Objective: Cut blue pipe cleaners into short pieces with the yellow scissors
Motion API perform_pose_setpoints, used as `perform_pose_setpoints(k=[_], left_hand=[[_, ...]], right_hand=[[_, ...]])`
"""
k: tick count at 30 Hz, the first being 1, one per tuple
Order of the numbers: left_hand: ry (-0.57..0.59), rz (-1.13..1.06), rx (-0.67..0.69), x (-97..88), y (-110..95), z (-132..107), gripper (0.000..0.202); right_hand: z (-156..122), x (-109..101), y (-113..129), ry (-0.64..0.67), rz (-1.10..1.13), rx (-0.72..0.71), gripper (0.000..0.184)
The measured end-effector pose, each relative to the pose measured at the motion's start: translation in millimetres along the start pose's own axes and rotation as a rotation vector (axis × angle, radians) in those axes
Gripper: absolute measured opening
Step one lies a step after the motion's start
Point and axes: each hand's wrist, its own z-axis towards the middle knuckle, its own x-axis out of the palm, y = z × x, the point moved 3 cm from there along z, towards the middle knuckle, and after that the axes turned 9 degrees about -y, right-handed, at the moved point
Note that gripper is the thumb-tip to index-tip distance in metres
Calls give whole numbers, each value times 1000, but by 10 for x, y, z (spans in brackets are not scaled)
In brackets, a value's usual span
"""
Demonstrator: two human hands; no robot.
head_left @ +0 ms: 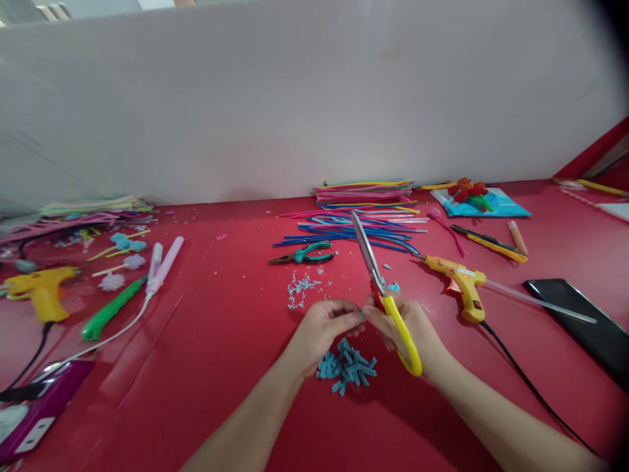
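Note:
My right hand (410,328) is closed around a pair of scissors (366,252) with yellow and red handles. The blades point away from me and look closed together. My left hand (327,328) pinches a small blue piece (363,315), mostly covered by the fingertips. The thumb and fingertips of my right hand meet it there too. Just below the hands lies a pile of short blue strips (348,368). Tiny pale blue clippings (301,288) are scattered beyond my left hand. A few more blue bits (394,286) lie behind the scissors.
Pliers (302,254) and pipe cleaners (363,195) lie ahead. At right are a yellow glue gun (457,278), a black phone (584,321) and a cutter (491,244). Another glue gun (42,288), a green-handled tool (113,308) and a purple power strip (54,400) are at left.

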Motion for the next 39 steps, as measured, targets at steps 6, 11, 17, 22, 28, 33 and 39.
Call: perform_pose_setpoints(k=[6,11,17,22,28,33,39], left_hand=[[-39,84,28,-2,10,2,10],[-165,36,103,-84,-8,31,8],[-382,-283,173,-290,-68,95,10],[-453,-407,261,-356,-132,82,9],[-475,-396,320,-373,-156,71,7],[-479,-377,316,-374,-145,72,8],[-435,-419,315,-364,-146,78,7]], right_hand=[[15,5,-63,-40,-146,-126,9],[16,-65,-2,-70,-402,-252,18],[4,-107,50,-82,-899,-409,25],[-10,-44,-38,-54,-1060,-472,28],[-27,-19,-24,-42,-1140,-515,29],[-20,-21,-9,-35,-1160,-525,30],[0,-41,-19,-30,-1156,-536,31]])
